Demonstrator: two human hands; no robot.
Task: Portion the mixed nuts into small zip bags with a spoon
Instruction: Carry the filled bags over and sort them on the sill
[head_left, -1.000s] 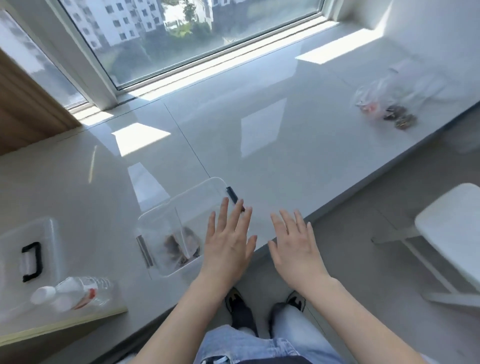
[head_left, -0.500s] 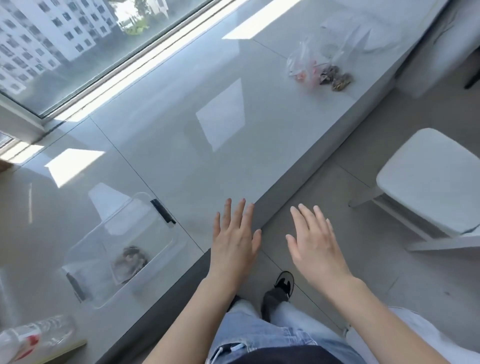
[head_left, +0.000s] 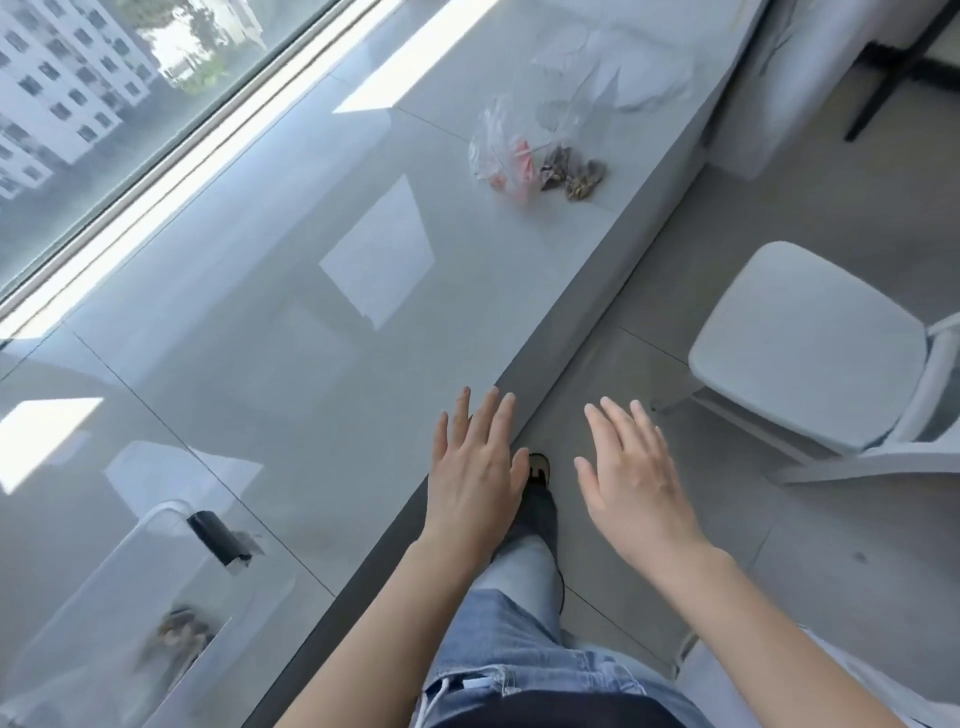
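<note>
Left hand (head_left: 475, 467): fingers straight and slightly spread, palm down, holding nothing. It sits at lower centre of the frame over the front edge of the worktop (head_left: 291, 322); contact with the surface cannot be confirmed. Right hand (head_left: 631, 470): likewise flat with fingers extended, empty, positioned just right of the left hand and over the floor (head_left: 769, 218), clear of the worktop.

Below the hands: blue jeans (head_left: 519, 649) and one dark shoe (head_left: 540, 465) on the floor, showing between the two hands.

Lower left of the frame: a clear plastic container (head_left: 130, 613) with a black latch (head_left: 218, 538) stands on the worktop, well apart from both hands. A small heap of mixed nuts (head_left: 179, 631) lies inside it, blurred.

Upper right of centre: a cluster of small zip bags (head_left: 524, 150) lies on the worktop near its front edge, far from the hands. Some bags hold dark brown contents; one shows red or pink. More clear bags (head_left: 623, 73) lie flat beyond them; their contents cannot be made out.

Right side: a white chair (head_left: 810, 343) stands on the floor beside the worktop. Upper left: a window (head_left: 104, 104) facing apartment buildings.
</note>
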